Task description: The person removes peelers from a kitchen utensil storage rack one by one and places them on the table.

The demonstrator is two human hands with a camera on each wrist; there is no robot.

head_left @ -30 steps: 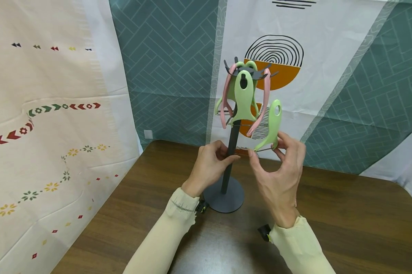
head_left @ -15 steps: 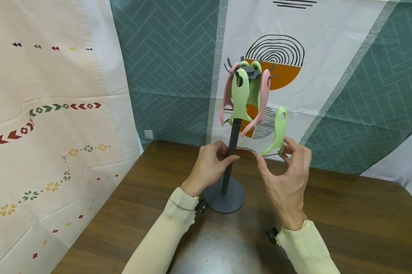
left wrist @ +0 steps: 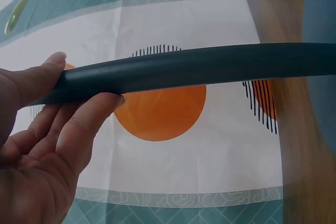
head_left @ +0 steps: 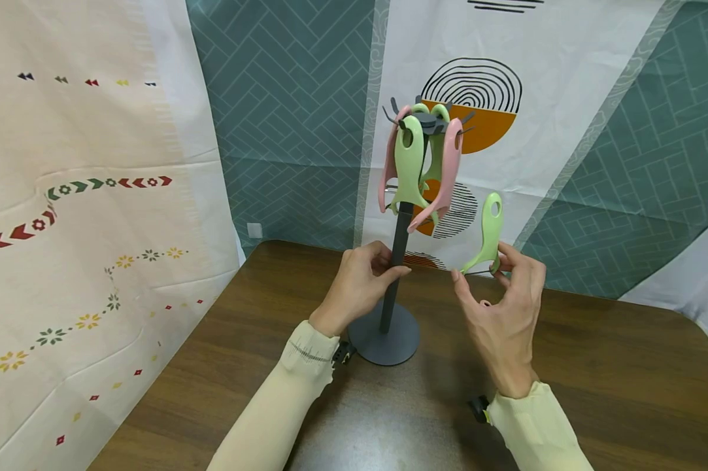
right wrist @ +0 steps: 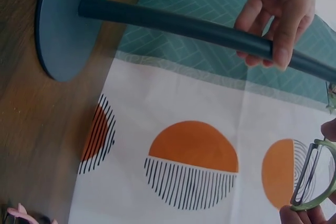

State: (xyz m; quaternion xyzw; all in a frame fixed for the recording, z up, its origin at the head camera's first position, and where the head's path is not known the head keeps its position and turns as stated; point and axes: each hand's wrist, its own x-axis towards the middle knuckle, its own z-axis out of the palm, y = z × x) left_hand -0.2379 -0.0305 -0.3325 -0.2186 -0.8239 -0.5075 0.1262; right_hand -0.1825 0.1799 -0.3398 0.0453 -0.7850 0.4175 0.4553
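Note:
A dark grey stand with a round base (head_left: pixel 383 343) and a hooked top bears several peelers. A green peeler (head_left: pixel 409 157) hangs at its front, with a pink peeler (head_left: pixel 451 160) to the right; others hang partly hidden behind. My left hand (head_left: pixel 362 281) grips the pole (left wrist: pixel 210 66) below them, thumb on one side and fingers on the other. Right of the stand, my right hand (head_left: pixel 506 307) pinches a green Y-shaped peeler (head_left: pixel 491 226) by its blade end, handle pointing up. Its blade (right wrist: pixel 307 174) shows between thumb and fingers in the right wrist view.
The stand is on a brown wooden table (head_left: pixel 601 366). A patterned cloth (head_left: pixel 295 131) hangs behind it, and a cream cloth (head_left: pixel 95 229) at the left. Part of a pink object (right wrist: pixel 21 216) shows at the lower left of the right wrist view.
My right hand has moved right and slightly down, carrying the green peeler away from the stand. The hanging peelers have turned a little, the front ones shifting left. My left hand stays on the pole.

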